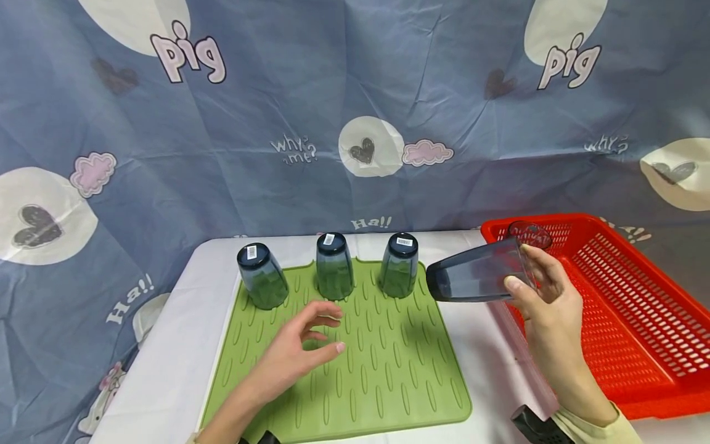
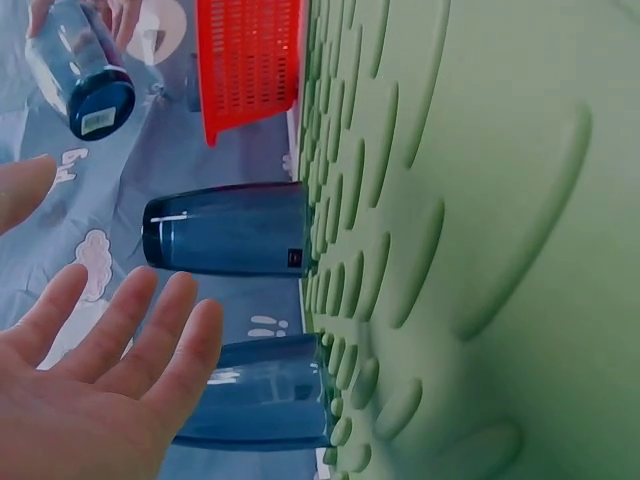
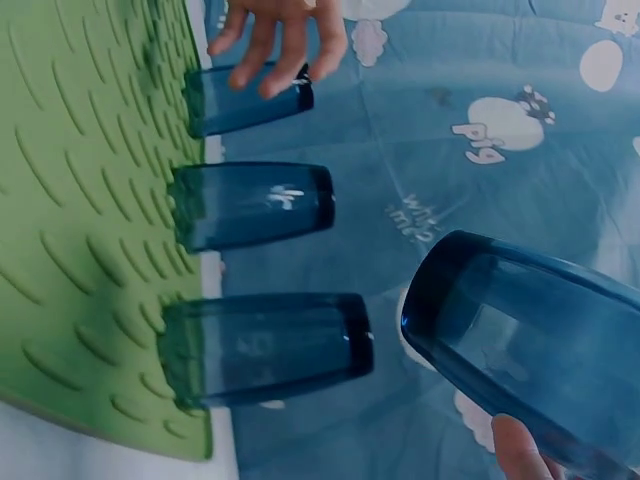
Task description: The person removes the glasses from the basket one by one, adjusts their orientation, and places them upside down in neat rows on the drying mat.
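Note:
My right hand [image 1: 546, 302] grips a blue-tinted drinking glass [image 1: 477, 274] near its rim, thumb on the near side. The glass lies on its side in the air between the green mat and the red basket, its dark base pointing left. Over the green mat [image 1: 383, 370] hovers my left hand [image 1: 299, 345], fingers loosely bent, holding nothing. Three like glasses stand upside down along the mat's back edge: a left one [image 1: 263, 277], a middle one [image 1: 334, 268] and a right one [image 1: 399, 266]. White labels show on their bases.
To the right stands a red plastic basket [image 1: 621, 370] with slotted walls; another glass [image 1: 529, 234] shows in its back left corner. A white table [image 1: 161, 370] carries mat and basket. Behind hangs a blue printed cloth [image 1: 266, 185].

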`<control>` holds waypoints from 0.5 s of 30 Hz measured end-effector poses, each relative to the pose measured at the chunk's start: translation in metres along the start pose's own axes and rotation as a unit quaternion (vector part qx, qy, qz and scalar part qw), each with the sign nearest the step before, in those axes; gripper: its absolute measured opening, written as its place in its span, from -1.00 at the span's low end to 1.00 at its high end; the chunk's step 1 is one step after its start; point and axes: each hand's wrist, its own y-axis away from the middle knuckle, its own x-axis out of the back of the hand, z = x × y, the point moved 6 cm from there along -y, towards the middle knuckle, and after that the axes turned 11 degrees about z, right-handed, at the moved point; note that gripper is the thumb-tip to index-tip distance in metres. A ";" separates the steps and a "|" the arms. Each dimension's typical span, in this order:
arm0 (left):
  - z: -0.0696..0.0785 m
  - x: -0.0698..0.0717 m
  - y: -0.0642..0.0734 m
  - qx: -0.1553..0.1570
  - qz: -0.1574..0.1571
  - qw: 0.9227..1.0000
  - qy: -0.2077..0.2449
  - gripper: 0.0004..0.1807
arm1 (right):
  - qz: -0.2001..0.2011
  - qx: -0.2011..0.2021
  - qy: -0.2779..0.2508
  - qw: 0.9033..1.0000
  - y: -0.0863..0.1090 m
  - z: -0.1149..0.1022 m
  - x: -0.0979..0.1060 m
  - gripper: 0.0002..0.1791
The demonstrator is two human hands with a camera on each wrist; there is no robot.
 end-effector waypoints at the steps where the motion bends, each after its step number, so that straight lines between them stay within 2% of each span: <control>1: 0.000 -0.001 0.000 0.002 -0.002 1.000 0.001 -0.47 | 0.000 -0.006 0.009 1.000 0.001 0.002 -0.001 -0.48; 6: -0.003 -0.005 0.002 0.014 -0.007 1.000 0.010 -0.45 | -0.001 -0.023 0.034 0.999 0.005 0.012 -0.004 -0.49; 12: -0.004 -0.013 0.003 0.047 -0.025 0.998 0.039 -0.42 | -0.038 -0.045 -0.010 0.998 0.012 0.023 -0.011 -0.49; 15: -0.006 -0.017 0.004 0.064 -0.025 0.997 0.041 -0.40 | -0.054 -0.053 -0.012 0.997 0.016 0.028 -0.014 -0.49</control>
